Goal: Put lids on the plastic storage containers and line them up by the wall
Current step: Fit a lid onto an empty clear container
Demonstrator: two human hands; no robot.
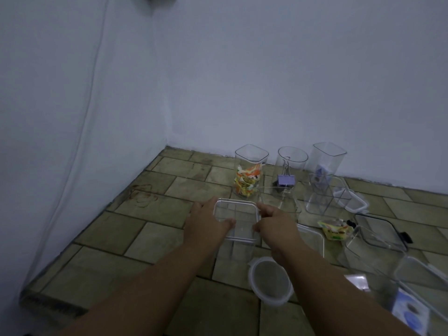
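Clear lid (236, 215) sits on top of a square container (241, 247) that stands upright on the tiled floor (155, 241), apart from the wall (266, 93). The left hand (208, 221) grips the lid's left edge with its thumb across the top, and the right hand (275, 224) grips the right edge likewise. Behind them, near the wall, three uncovered ones stand in a row: a sachet container (249, 170), a round container (292, 157) holding a purple binder clip (287, 181), and a tall container (328, 158).
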